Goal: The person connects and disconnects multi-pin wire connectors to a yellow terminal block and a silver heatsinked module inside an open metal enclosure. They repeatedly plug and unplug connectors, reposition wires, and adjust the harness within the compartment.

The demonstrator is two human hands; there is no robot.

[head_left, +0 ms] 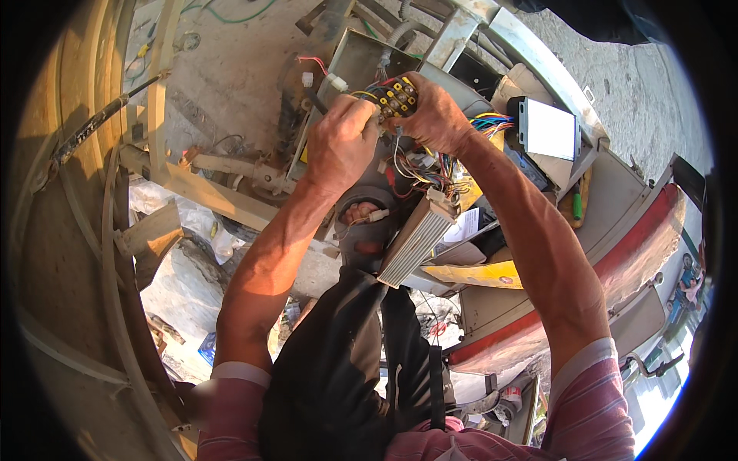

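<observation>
In my right hand I hold a black terminal block with yellow parts and rows of metal screws, thumb below and fingers over its far side. My left hand is closed in a pinch at the block's left end. A short dark rod shows beyond its knuckles; what the fingertips grip is hidden. Coloured wires hang below the block toward a finned metal box standing between my arms. A white plug connector with red wires lies just beyond my left hand.
A silver box with black ends and a wire bundle sit to the right. Metal frame rails run along the left. A yellow panel lies right of the finned box. A green-handled tool rests farther right.
</observation>
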